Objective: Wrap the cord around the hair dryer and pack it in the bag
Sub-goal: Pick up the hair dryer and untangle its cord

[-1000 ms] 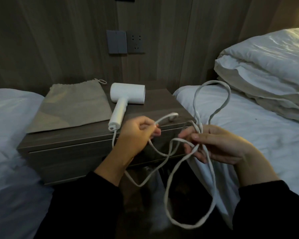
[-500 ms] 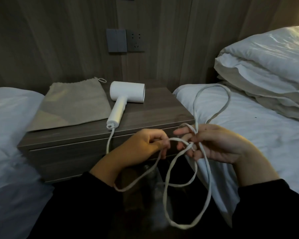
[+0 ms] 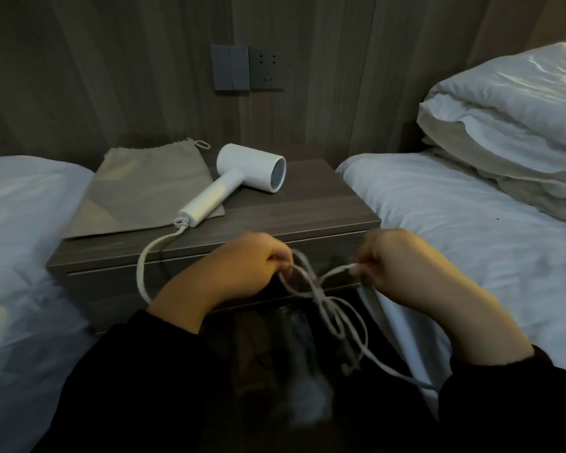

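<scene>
A white hair dryer [image 3: 242, 178] lies on its side on the wooden nightstand [image 3: 307, 210], its handle end resting on a flat beige drawstring bag [image 3: 144, 188]. Its white cord [image 3: 144, 266] leaves the handle, drops over the nightstand's front edge and runs behind my left hand. Both hands hang in front of the nightstand. My left hand [image 3: 242, 269] and my right hand [image 3: 402, 266] are each closed on the cord, with a bunched knot of loops [image 3: 324, 299] between and below them. More cord trails down toward my lap.
White beds flank the nightstand, the left one [image 3: 23, 223] and the right one [image 3: 455, 223], with stacked pillows [image 3: 510, 119] at the upper right. A switch and wall socket [image 3: 245, 67] sit on the wood panel wall behind.
The big loop that stood above my right hand has been pulled down into a tight bunch between my hands. The hair dryer has swung, its handle now on the bag.
</scene>
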